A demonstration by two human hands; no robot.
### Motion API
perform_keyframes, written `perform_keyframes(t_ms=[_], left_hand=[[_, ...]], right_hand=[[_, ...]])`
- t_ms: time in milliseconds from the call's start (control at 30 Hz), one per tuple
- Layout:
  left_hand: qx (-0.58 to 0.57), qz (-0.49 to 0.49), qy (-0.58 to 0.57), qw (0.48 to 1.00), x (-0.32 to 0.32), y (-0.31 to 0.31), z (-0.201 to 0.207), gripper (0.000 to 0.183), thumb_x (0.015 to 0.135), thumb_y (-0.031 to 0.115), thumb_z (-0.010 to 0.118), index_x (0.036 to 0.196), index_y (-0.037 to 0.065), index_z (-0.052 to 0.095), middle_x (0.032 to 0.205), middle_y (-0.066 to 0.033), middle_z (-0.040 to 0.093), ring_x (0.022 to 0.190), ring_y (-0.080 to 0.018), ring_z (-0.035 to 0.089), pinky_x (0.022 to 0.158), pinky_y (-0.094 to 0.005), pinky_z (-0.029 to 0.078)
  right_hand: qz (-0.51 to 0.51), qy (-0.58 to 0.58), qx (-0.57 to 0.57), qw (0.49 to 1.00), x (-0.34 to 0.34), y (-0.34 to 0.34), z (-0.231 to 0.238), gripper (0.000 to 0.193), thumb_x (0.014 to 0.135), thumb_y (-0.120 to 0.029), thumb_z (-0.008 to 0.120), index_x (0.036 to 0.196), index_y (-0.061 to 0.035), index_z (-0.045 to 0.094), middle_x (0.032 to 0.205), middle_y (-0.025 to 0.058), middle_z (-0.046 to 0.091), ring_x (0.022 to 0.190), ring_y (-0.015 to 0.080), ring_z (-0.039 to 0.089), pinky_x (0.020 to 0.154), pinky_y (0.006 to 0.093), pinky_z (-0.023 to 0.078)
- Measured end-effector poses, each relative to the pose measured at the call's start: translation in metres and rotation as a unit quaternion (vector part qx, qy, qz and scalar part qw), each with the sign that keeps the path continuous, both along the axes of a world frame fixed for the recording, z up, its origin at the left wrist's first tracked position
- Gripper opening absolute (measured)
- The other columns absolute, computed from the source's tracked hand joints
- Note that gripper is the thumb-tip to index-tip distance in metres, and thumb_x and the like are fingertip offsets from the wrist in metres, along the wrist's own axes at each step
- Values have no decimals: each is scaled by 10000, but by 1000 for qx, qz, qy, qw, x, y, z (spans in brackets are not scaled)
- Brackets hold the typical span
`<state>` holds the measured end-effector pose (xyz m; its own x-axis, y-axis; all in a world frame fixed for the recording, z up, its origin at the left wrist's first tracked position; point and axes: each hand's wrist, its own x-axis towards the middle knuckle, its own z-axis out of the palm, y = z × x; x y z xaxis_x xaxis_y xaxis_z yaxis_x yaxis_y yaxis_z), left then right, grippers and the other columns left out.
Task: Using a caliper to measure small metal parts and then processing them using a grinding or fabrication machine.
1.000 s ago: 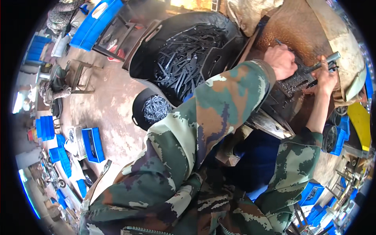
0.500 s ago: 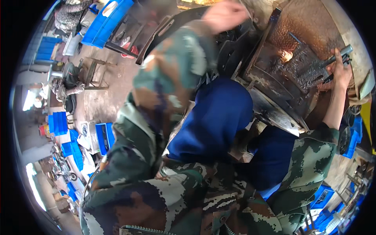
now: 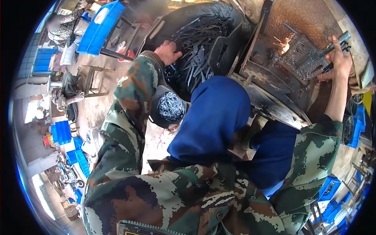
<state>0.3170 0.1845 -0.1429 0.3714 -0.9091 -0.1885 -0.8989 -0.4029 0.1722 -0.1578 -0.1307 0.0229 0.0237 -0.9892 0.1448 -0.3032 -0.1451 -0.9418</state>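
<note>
My left hand (image 3: 168, 53) is at the left rim of a big black tub (image 3: 231, 13), its thumb held apart from the fingers and nothing visible in it. Beside it, inside the tub, lies a heap of dark flat metal pieces (image 3: 199, 55). My right hand (image 3: 340, 58) is closed around a grey cylindrical handle (image 3: 343, 38) at the far right. This handle joins a dark, oily metal block (image 3: 297, 58) on a brown, wet machine bed. A bright, shiny spot (image 3: 285, 45) shows near the block's left side.
A round container of small silvery metal pieces (image 3: 171, 106) stands left of my blue-clad knee (image 3: 211, 113). A blue crate (image 3: 100, 27) rests on a stand at upper left. A wooden stool (image 3: 96, 82) and another person (image 3: 62, 27) are farther left.
My left hand has swung left and down from the machine's top edge to the tub, uncovering the metal pieces and the small container. My right hand stays on the handle.
</note>
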Motion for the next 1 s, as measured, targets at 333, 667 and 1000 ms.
perform_keyframes(t_ms=[333,667,1000], left_hand=[[-23,-66,127,989,41,17,-3,281,946,231,522,1080,-6,591,998,-225,627,952,-393,608,851,-408,479],[-12,-74,107,991,32,38,42,305,936,280,535,1105,36,604,1030,-233,647,1011,-423,608,872,-459,483],[-141,-14,136,981,49,71,78,154,975,146,519,1002,6,577,798,-32,574,733,-132,536,686,-291,446]], right_hand=[[-9,9,-10,1000,14,8,8,299,925,-255,680,1140,-48,691,935,-7,716,525,59,451,514,217,469],[-19,8,-2,1000,11,11,9,281,920,-239,678,1125,-47,690,937,-8,722,510,62,450,504,224,434],[0,-31,14,999,12,10,7,265,934,-194,645,1143,-33,672,938,4,721,510,59,440,487,219,421]])
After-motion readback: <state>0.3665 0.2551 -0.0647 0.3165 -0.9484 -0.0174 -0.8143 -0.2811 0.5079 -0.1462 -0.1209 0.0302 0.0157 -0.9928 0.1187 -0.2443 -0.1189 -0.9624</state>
